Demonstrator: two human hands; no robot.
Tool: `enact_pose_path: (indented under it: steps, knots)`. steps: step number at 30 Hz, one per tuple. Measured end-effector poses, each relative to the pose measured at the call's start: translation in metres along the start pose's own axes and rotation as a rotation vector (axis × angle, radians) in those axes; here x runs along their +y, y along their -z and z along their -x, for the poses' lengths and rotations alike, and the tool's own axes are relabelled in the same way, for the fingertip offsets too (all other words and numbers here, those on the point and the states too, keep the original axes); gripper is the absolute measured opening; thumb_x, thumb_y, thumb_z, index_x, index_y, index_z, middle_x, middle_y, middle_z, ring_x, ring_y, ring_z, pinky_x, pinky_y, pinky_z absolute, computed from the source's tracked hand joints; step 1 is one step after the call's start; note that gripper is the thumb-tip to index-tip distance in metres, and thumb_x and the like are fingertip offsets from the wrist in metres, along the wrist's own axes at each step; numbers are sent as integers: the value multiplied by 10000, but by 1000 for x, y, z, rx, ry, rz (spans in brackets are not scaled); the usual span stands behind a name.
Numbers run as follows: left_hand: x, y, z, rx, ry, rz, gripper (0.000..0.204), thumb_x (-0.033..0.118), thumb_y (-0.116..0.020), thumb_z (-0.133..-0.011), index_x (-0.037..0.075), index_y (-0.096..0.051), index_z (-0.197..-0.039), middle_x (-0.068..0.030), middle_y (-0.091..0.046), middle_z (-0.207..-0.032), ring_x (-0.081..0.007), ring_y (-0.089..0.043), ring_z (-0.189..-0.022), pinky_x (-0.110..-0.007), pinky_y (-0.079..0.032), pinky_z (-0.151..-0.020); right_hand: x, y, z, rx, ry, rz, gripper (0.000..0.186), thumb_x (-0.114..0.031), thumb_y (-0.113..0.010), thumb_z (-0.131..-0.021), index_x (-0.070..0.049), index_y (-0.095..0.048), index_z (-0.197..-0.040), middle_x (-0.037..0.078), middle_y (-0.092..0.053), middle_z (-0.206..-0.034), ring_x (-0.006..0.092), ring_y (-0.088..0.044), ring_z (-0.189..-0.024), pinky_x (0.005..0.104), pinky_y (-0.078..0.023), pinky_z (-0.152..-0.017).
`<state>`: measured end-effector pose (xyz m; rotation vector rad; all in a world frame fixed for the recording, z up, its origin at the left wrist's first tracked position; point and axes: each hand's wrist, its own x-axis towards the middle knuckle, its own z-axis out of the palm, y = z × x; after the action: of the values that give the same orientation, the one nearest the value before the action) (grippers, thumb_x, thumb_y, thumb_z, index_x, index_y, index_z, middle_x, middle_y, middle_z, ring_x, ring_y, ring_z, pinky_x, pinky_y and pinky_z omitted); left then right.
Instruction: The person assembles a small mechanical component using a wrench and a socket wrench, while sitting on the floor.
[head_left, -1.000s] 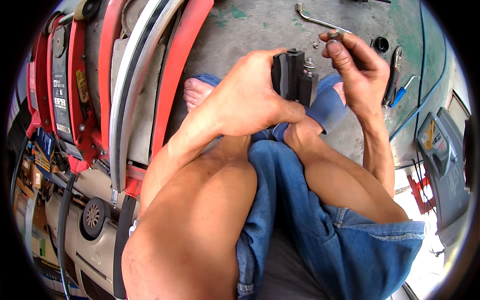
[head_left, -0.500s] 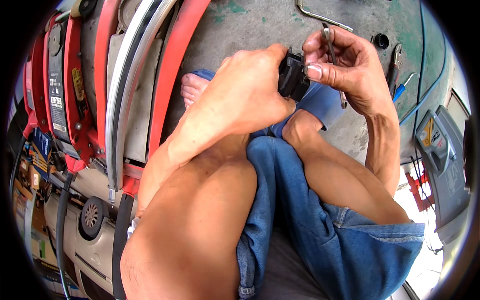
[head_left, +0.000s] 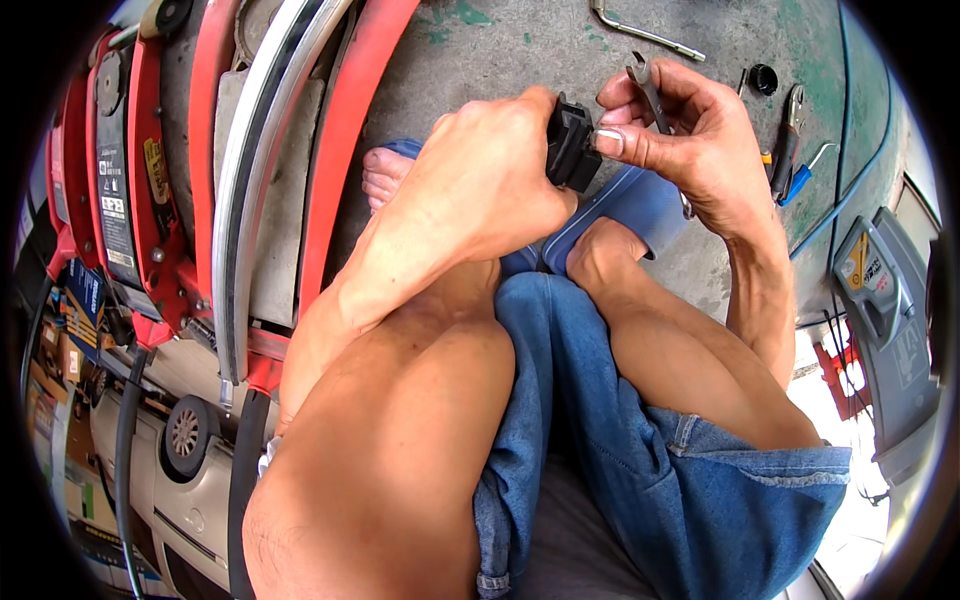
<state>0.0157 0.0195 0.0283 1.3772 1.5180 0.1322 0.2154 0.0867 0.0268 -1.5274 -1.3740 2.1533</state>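
Observation:
My left hand (head_left: 500, 165) is closed round a black plastic part (head_left: 570, 147), a blocky piece with ridges whose exact kind I cannot make out. To its right, my right hand (head_left: 690, 135) holds a metal open-end wrench (head_left: 646, 85), its forked head sticking up past the curled fingers and its shaft running down behind the thumb. The right thumb tip is at the right edge of the black part, where I cannot tell whether it touches. Both hands are above the floor, beyond my knees.
On the concrete floor (head_left: 500, 60) lie an L-shaped socket wrench (head_left: 650, 38), a black round cap (head_left: 763, 79), locking pliers (head_left: 788, 140) and a blue-handled tool (head_left: 797, 184). Red jack-like equipment (head_left: 350, 130) stands left; a grey case (head_left: 885, 310) sits right, near a blue hose (head_left: 850, 207).
Both hands have shifted slightly left with the black part and the wrench. The wrench has turned, so its forked head shows more clearly.

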Motion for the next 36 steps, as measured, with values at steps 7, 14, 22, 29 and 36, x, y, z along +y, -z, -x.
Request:
enact_pose_path:
  steps: [7,14,22,29,36]
  knots:
    - [-7,-4,1,-136,15,-35,446,170,-784,-684,-47,-623,-1040,-309,-705,-893,-518,-679,-939,-563,-538,-815,21,0,-1,-52,-75,-66,320,43,-845,-799,23,-697,-1082,41,-688,-982,111,-658,-910,267,-564,-861]
    - [-9,-6,-2,-204,19,-80,356,152,-740,-711,-74,-620,-958,-350,-698,-915,-522,-689,-945,-559,-547,-857,40,-7,2,-38,-54,-145,224,65,-784,-847,41,-687,-1047,88,-713,-1042,125,-678,-956,286,-579,-895]
    - [-12,-10,-5,-264,29,-7,442,171,-752,-716,-81,-614,-1051,-360,-692,-929,-539,-673,-972,-564,-536,-881,47,-8,-6,-44,-146,-169,257,-16,-854,-840,30,-688,-1031,71,-714,-1024,98,-651,-927,266,-572,-854]
    - [-15,-9,-7,-381,135,-31,646,168,-786,-664,-76,-612,-1236,-341,-703,-961,-507,-682,-994,-527,-535,-874,63,0,-15,-248,-74,-235,289,31,-830,-841,45,-699,-1099,60,-709,-1044,117,-662,-950,283,-554,-923]
    - [-25,-10,-10,-395,144,114,620,167,-797,-659,-61,-635,-1213,-305,-717,-928,-491,-698,-963,-497,-535,-844,67,1,-16,-276,-82,-342,294,27,-837,-842,38,-704,-1105,55,-713,-1020,125,-674,-963,298,-573,-887]
